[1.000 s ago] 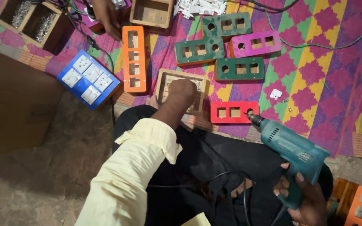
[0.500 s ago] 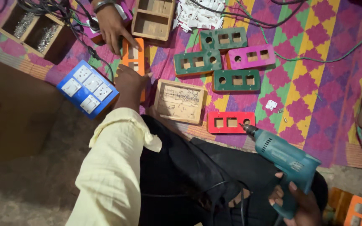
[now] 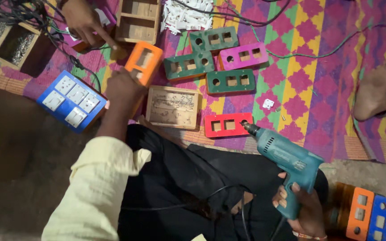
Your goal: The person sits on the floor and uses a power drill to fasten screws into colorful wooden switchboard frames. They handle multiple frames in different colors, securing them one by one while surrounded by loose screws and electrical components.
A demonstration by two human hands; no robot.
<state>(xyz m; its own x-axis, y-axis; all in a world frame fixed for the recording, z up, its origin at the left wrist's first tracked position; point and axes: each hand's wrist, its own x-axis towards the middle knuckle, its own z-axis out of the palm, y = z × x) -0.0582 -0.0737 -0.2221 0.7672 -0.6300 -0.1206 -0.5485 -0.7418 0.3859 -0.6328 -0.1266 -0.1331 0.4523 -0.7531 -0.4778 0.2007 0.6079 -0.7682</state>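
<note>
At the far left, at ten o'clock, a compartmented wooden tray of small metal screws [image 3: 6, 39] sits under a tangle of dark cables [image 3: 18, 11]. Just right of it, at nine o'clock, a blue rectangular switchboard with white switches [image 3: 71, 106] lies flat at the mat's edge. Above, at eleven o'clock, another person's hand [image 3: 82, 20] presses its fingers down beside an open wooden box [image 3: 138, 20].

The left hand [image 3: 122, 87], in a pale yellow sleeve, grasps the lower end of an orange rectangular plastic switch box with cut-outs [image 3: 144, 64], fingers curled around it; the box is tilted up off the patterned pink woven mat [image 3: 318, 67], just above an unpainted wooden box face [image 3: 173, 107] near the centre.

At twelve to one o'clock lie two dark green boards [image 3: 188, 66], a third green one [image 3: 230, 81] and a magenta board [image 3: 243, 56]; a red board [image 3: 225, 125] lies at the centre.

At five o'clock the right hand [image 3: 302, 207] is clenched on the grip of a teal electric drill [image 3: 287, 160], its bit pointing at the red board's right end. At three o'clock someone's bare foot [image 3: 374, 89] rests on the mat.
</note>
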